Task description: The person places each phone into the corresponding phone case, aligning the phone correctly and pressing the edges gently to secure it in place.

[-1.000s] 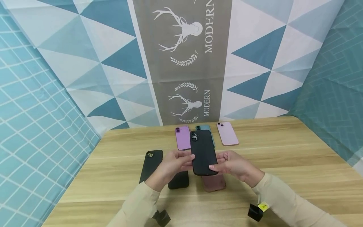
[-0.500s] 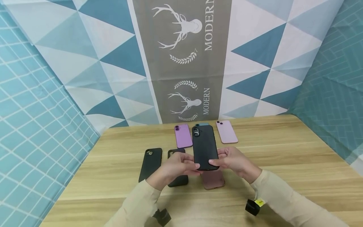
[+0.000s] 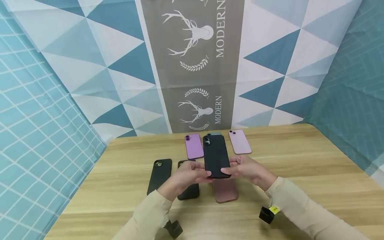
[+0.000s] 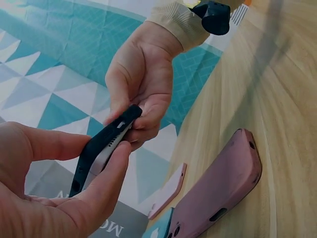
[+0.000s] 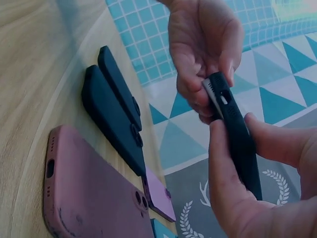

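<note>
The left hand (image 3: pixel 189 174) and right hand (image 3: pixel 247 170) are both clamped on one black case (image 3: pixel 216 155), a hand at each side, thumbs over its back near the lower corners and fingers curled beneath. The case is raised above the table (image 3: pixel 300 173), its camera corner at the upper left in the head view. From the left wrist, a pale phone (image 4: pixel 101 161) shows along the case's open side, between the left hand's thumb and fingers; whether it is fully seated I cannot tell. In the head view, a rose phone (image 3: pixel 225 191) lies on the table, partly hidden behind the near end of the held case. To the left lie an inner case (image 3: pixel 191 191), partly covered by the left hand, and an outer case (image 3: pixel 159 175) just beside it, both black. Farther back are a purple phone (image 3: pixel 194 146), a blue phone (image 3: pixel 214 133) mostly hidden by the held case, and a pink phone (image 3: pixel 240 142) to the right, near the patterned backdrop (image 3: pixel 199 76).
</note>
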The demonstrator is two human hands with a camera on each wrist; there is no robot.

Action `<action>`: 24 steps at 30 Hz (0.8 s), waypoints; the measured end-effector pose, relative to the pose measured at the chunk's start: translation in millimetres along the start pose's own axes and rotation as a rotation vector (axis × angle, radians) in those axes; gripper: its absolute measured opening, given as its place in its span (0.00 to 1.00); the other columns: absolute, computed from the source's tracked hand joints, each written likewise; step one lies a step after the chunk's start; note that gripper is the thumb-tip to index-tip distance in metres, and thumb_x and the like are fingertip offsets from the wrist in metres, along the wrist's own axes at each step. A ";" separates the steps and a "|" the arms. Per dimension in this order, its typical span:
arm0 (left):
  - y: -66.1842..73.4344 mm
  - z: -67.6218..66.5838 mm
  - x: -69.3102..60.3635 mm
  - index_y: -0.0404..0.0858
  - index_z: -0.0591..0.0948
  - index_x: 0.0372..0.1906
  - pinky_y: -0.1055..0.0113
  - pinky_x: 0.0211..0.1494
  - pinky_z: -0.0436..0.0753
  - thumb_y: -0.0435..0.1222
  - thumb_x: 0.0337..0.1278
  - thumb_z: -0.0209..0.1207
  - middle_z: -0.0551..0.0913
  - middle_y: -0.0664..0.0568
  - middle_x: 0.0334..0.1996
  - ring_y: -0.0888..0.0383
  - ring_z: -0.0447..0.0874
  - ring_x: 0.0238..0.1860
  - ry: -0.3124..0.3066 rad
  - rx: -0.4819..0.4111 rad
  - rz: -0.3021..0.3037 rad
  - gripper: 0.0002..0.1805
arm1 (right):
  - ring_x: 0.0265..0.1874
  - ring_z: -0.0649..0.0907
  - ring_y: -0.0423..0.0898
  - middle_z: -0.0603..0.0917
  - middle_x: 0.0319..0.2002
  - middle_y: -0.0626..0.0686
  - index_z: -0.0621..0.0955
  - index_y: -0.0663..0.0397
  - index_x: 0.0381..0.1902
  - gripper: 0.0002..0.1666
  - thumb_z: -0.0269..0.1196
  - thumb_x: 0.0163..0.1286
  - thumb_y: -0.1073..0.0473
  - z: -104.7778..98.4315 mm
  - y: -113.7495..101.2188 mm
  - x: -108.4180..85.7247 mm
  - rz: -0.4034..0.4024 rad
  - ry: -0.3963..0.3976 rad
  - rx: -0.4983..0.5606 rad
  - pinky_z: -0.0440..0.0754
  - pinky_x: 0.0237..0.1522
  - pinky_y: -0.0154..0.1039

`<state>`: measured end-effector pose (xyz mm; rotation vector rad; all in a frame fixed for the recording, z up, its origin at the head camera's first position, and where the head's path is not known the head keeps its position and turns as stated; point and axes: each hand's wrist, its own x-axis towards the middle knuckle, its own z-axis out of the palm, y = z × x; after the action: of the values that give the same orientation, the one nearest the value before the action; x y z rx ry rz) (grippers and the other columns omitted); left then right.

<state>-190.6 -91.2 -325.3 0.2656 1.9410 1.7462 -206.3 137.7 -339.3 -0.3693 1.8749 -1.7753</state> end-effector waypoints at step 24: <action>-3.7 -6.3 2.4 0.20 0.74 0.54 0.55 0.56 0.83 0.29 0.61 0.57 0.83 0.34 0.48 0.57 0.89 0.40 -0.007 -0.006 0.027 0.19 | 0.43 0.85 0.35 0.87 0.45 0.49 0.64 0.83 0.62 0.33 0.61 0.65 0.66 0.8 2.1 1.5 -0.036 -0.060 0.086 0.83 0.49 0.29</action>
<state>-195.0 -96.1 -329.2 0.2967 1.9353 1.7657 -206.8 136.5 -341.6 -0.4220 1.7544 -1.8418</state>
